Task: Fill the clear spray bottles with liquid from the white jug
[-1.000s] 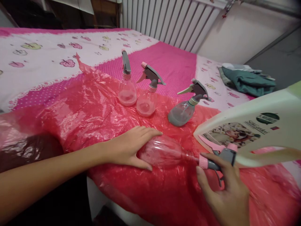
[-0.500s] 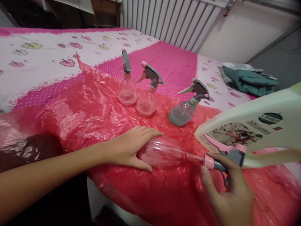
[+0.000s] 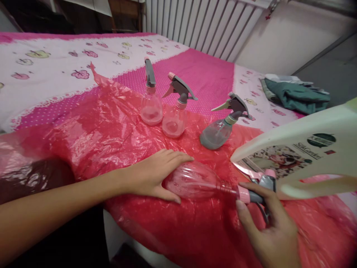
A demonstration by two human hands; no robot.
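Note:
A clear spray bottle (image 3: 195,180) lies on its side on the red plastic sheet (image 3: 189,230), its neck toward the right. My left hand (image 3: 156,175) is wrapped round its base end. In my right hand (image 3: 267,223) is a grey and pink trigger spray head (image 3: 249,195), gripped by thumb and fingers at its pink collar. The head's thin tube runs into the bottle's open neck, and a short gap separates collar from neck. Part of the trigger is hidden by my right fingers.
Two pink-collared spray bottles (image 3: 174,121) (image 3: 151,108) and a tilted grey-green one (image 3: 216,134) stand beyond my hands. A large white jug (image 3: 292,149) is at the right. Folded green cloth (image 3: 301,95) lies behind it on the patterned pink cover (image 3: 203,78); a white radiator (image 3: 192,26) is at the back.
My right hand has moved slightly left with the spray head, bringing its collar nearer the bottle neck and more of the tube inside. My left hand and the bottle stay put.

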